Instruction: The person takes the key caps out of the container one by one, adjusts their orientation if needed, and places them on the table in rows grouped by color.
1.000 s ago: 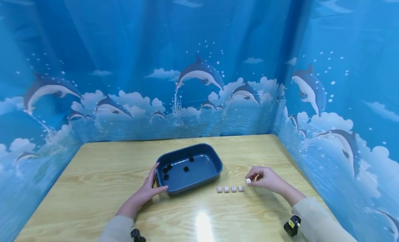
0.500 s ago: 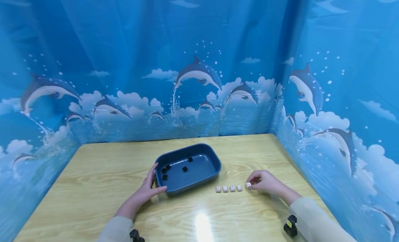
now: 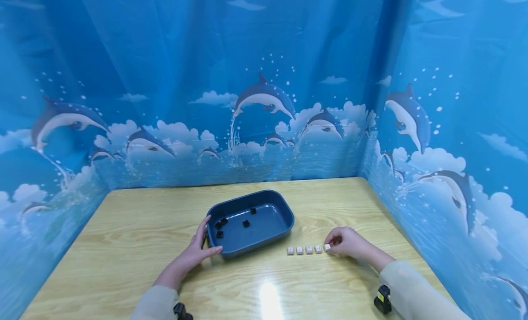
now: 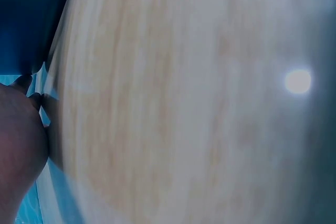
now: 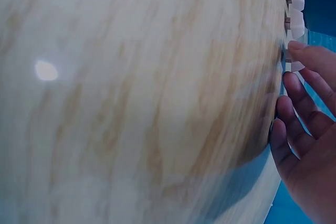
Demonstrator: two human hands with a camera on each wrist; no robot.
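Observation:
In the head view, my right hand [image 3: 348,243] pinches a small white keycap [image 3: 327,247] at the table, at the right end of a short row. Several like keycaps [image 3: 309,250] lie to its left, evenly spaced, with dark marks on top. The right wrist view shows thumb and index finger at the held keycap [image 5: 297,66], the other fingers loosely bent. My left hand [image 3: 193,253] grips the left end of a dark blue tray [image 3: 255,243], thumb on the near side and fingers at the left rim. Several small black keycaps [image 3: 246,223] lie inside it.
The wood-grain table [image 3: 136,237] has a bright reflection near its front. A blue curtain [image 3: 185,81] printed with dolphins stands behind it and along the sides. Each wrist carries a small black camera [image 3: 382,299].
My right hand has come down and left, bringing the white keycap from above the table to the end of the row. The left hand and the tray have not moved.

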